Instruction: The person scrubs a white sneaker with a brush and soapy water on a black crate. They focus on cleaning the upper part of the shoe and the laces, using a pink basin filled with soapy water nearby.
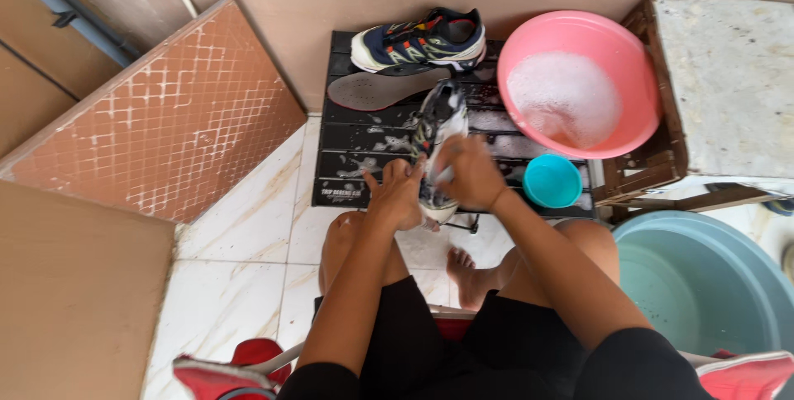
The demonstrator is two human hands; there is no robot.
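Left hand (395,195) grips the heel end of a soapy sneaker (438,131), fingers wrapped on it; right hand (471,170) lies over the shoe's middle, fingers curled down on it, what they clamp hidden. Shoe sits tilted on black plastic crate (351,164), second sneaker (420,40) and grey insole (385,88) behind, pink sudsy basin (579,81) and small teal cup (552,181) to the right.

A soapy grey-and-black sneaker (437,139) lies toe-away on the black slatted platform.
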